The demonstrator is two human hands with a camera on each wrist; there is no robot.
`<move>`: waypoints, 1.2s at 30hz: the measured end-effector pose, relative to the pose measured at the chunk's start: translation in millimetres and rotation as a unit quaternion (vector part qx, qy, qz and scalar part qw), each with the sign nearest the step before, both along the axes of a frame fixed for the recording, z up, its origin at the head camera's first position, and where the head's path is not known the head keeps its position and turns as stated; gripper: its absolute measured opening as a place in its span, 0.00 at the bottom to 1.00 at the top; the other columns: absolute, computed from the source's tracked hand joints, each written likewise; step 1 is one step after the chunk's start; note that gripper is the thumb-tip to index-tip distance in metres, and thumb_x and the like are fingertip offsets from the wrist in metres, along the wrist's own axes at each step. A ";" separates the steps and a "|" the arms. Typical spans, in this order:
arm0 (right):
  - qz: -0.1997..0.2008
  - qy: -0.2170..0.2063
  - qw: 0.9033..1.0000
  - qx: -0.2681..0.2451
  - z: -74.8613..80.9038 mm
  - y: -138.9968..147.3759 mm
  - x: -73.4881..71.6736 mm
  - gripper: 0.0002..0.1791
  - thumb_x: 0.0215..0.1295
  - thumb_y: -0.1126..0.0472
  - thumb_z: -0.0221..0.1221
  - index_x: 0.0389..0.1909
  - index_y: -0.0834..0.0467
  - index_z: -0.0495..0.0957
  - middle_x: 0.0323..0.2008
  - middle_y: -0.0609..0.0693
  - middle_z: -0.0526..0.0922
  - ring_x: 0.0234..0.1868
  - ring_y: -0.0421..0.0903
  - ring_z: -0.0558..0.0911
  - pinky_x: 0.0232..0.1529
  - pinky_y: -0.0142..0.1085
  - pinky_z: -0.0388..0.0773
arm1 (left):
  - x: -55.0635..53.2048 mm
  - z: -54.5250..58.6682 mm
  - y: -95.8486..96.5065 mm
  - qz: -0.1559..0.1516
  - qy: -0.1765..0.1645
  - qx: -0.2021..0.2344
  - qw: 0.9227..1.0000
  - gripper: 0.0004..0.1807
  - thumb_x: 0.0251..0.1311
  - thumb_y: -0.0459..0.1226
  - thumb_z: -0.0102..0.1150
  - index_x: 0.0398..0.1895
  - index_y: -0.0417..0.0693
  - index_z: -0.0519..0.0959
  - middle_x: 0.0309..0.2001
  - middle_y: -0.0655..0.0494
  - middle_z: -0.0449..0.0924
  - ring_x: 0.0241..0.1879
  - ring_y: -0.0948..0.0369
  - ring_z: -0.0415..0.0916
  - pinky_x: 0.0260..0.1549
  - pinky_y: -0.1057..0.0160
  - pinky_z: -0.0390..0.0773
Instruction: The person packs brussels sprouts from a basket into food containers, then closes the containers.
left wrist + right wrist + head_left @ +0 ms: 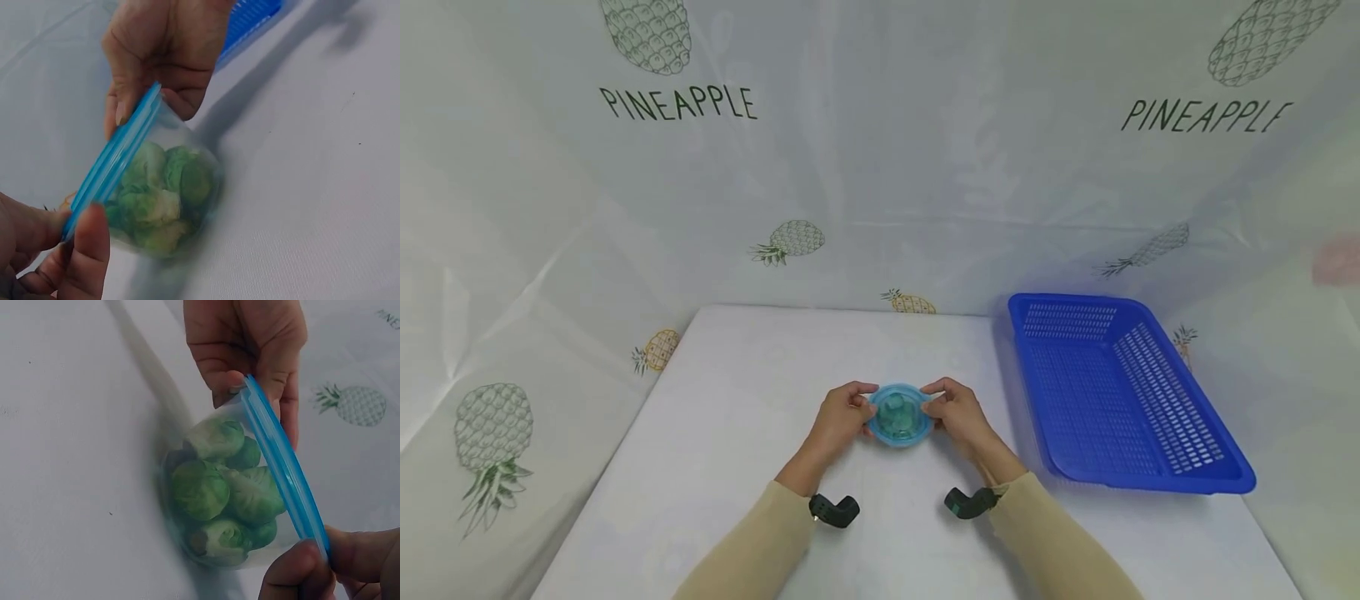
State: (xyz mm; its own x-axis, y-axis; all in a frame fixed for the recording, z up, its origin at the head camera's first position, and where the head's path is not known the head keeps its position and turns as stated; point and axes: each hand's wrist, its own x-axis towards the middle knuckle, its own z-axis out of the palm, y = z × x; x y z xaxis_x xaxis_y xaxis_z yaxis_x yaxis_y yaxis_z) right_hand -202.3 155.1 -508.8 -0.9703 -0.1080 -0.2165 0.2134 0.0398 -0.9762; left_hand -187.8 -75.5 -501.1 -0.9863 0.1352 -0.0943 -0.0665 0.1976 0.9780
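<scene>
A small clear tub (281,549) with a blue lid (290,472) holds several green Brussels sprouts (201,490). In the head view it is held above the white table, its top toward the camera. My left hand (839,417) pinches the blue edge at the left side, thumb on top and fingers beneath. Opposite it, my right hand (961,414) grips the right side of the edge the same way. Both wrist views show the lid lying along the tub's rim. Whether it is pressed fully down I cannot tell.
To the right stands a blue plastic basket (1086,400) with slotted walls. Beneath everything is a white table (737,375). A pale curtain (887,150) printed with pineapples hangs behind and at the sides. Each wrist carries a black camera mount (835,510).
</scene>
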 end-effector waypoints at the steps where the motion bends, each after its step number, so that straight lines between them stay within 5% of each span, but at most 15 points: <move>1: -0.001 0.001 1.000 -0.001 -0.7 1.0 -0.6 0.16 0.68 0.73 0.63 0.55 0.69 0.78 0.28 0.50 0.75 0.27 0.45 0.75 0.31 0.37 0.79 | -1.8 -1.3 -0.1 0.000 -0.003 0.006 1.000 0.20 0.70 0.25 0.60 0.64 0.36 0.80 0.32 0.51 0.75 0.22 0.60 0.75 0.31 0.46 0.90; 10: 0.037 -0.002 0.999 -0.004 -2.7 14.8 -5.9 0.20 0.73 0.67 0.64 0.64 0.64 0.78 0.38 0.53 0.79 0.33 0.45 0.80 0.34 0.40 0.88 | -10.2 -8.9 -4.4 -0.008 -0.040 0.058 0.997 0.22 0.74 0.30 0.60 0.70 0.43 0.79 0.37 0.53 0.75 0.31 0.58 0.79 0.39 0.54 0.91; 18: 0.063 -0.017 0.997 -0.033 -0.3 20.6 -6.0 0.28 0.70 0.72 0.64 0.70 0.66 0.73 0.37 0.50 0.78 0.33 0.43 0.82 0.38 0.38 0.90 | -9.4 -3.3 -9.2 -0.051 -0.098 0.094 0.989 0.29 0.74 0.27 0.57 0.77 0.47 0.72 0.41 0.52 0.71 0.37 0.56 0.80 0.46 0.53 0.91; 27: 0.043 -0.010 0.998 -0.050 1.3 12.0 -12.0 0.27 0.71 0.71 0.64 0.70 0.65 0.75 0.37 0.50 0.80 0.32 0.45 0.83 0.37 0.34 0.88 | -19.4 12.0 -12.6 -0.054 -0.073 0.054 0.994 0.29 0.72 0.23 0.57 0.75 0.43 0.73 0.39 0.52 0.68 0.32 0.55 0.78 0.44 0.51 0.91; 36: 0.049 -0.013 0.997 -0.054 -1.9 13.1 -14.2 0.30 0.71 0.72 0.64 0.72 0.67 0.72 0.35 0.49 0.79 0.31 0.42 0.82 0.37 0.33 0.88 | -20.8 6.4 -17.9 -0.070 -0.104 0.065 0.990 0.31 0.75 0.26 0.57 0.79 0.50 0.70 0.43 0.48 0.70 0.36 0.58 0.79 0.46 0.57 0.91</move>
